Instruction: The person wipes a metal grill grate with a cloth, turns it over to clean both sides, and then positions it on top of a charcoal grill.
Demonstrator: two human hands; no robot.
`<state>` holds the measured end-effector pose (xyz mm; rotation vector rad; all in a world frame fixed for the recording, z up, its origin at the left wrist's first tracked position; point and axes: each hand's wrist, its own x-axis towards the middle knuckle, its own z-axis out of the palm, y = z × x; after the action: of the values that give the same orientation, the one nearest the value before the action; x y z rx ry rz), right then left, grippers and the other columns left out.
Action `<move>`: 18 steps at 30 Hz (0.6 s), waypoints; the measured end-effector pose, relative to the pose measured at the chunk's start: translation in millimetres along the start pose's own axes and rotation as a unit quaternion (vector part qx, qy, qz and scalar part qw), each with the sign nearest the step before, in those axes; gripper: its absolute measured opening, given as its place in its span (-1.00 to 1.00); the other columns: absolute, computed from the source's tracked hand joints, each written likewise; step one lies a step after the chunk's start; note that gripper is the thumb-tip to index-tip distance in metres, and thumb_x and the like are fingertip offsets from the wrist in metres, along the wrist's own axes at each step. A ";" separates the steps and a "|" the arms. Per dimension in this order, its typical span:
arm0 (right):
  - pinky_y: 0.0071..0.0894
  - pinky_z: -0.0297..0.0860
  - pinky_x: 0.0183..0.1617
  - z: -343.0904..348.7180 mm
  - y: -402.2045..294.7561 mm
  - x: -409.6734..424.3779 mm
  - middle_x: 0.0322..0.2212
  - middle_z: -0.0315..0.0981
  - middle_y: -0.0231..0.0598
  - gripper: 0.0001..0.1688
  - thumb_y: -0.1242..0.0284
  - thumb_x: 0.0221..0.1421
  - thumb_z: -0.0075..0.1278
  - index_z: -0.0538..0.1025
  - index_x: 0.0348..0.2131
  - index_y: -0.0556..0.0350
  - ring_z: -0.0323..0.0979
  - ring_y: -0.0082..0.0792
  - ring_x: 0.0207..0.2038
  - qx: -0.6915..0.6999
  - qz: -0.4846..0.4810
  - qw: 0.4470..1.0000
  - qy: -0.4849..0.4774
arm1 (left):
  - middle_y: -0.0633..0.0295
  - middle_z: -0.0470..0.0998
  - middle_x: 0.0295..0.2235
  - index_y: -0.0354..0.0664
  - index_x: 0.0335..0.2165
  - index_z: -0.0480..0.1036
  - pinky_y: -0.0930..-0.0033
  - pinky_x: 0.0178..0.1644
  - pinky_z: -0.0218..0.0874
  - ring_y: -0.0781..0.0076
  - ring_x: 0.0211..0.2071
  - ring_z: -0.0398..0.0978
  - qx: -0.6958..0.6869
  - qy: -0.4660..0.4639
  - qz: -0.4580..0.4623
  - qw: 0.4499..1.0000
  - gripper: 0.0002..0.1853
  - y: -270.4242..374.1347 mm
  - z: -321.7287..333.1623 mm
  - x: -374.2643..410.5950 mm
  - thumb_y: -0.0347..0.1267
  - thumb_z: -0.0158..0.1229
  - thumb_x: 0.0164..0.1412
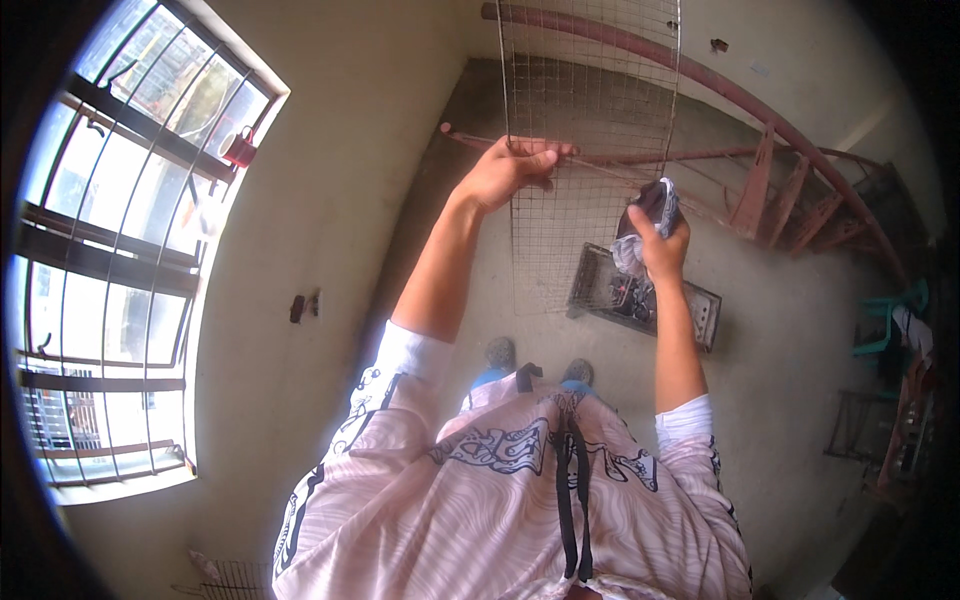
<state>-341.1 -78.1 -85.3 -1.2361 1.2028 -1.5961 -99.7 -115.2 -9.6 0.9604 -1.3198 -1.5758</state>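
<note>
A long rectangular wire mesh grate (585,90) rises upright in front of me. My left hand (501,174) grips its left side rod, with the fingers laid across the mesh. In my right hand (666,247) is a bunched cloth (651,204), dark on one face and pale and striped on the other. The cloth is at the grate's right edge; whether it touches the rod I cannot tell. Below the grate, a rectangular metal box (705,311) with dark contents stands on the floor, partly hidden by the mesh and my right forearm.
A reddish metal staircase (750,184) with a curved rail (675,52) stands beyond the grate. On the left, a barred window (112,262) has a red mug (238,148) at its edge. A green plastic chair (874,322) is at right; another wire rack (236,577) lies lower left.
</note>
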 end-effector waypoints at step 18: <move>-0.50 0.30 -0.26 -3.7 1.3 11.2 -0.45 0.48 -0.30 -0.69 0.43 -0.20 0.18 0.50 -0.38 0.21 0.40 -0.47 -0.40 -0.080 -0.002 0.996 -0.030 | 0.33 0.40 -0.48 -0.30 -0.29 0.42 0.40 -0.31 0.26 0.55 -0.46 0.34 -0.117 0.043 -0.056 0.991 -0.77 -20.9 -3.5 -2.0 -0.34 0.07 0.13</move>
<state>-347.3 -88.2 -84.2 -1.3775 1.3121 -1.4773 -98.4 -112.7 -30.7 0.9560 -1.0108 -1.7117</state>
